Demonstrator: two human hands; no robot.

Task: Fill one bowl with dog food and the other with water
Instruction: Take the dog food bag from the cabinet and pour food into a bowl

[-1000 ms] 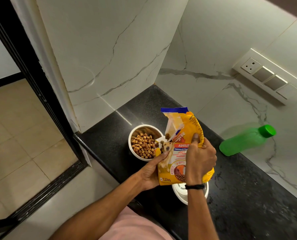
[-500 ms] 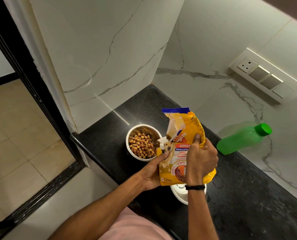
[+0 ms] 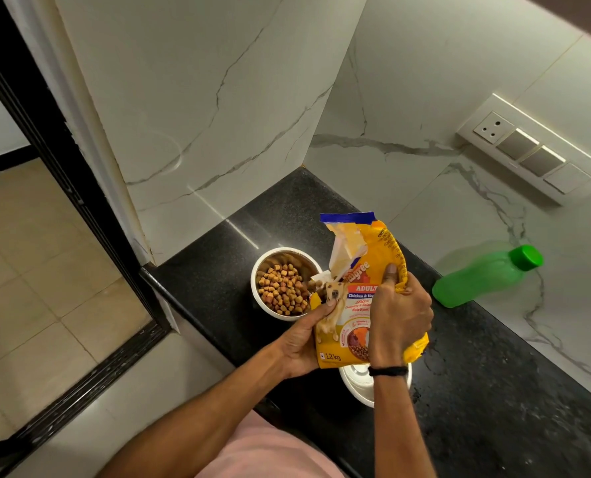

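Note:
A yellow dog food bag (image 3: 363, 288) is held above the black counter, its torn corner tipped left over a white bowl (image 3: 263, 305) that holds brown kibble (image 3: 282, 288). My left hand (image 3: 304, 343) grips the bag's lower left edge. My right hand (image 3: 399, 315) clasps the bag's right side from the front. A second white bowl (image 3: 356, 384) sits on the counter under the bag and my right wrist, mostly hidden. A green water bottle (image 3: 483, 277) with a green cap leans against the marble wall at the right.
The black stone counter (image 3: 494, 391) runs into a corner between two marble walls. A switch and socket panel (image 3: 525, 150) is on the right wall. Left of the counter's edge lie a black door frame (image 3: 45, 139) and a tiled floor.
The bag and both hands hold almost the same pose. The view has shifted slightly; nothing else has visibly moved.

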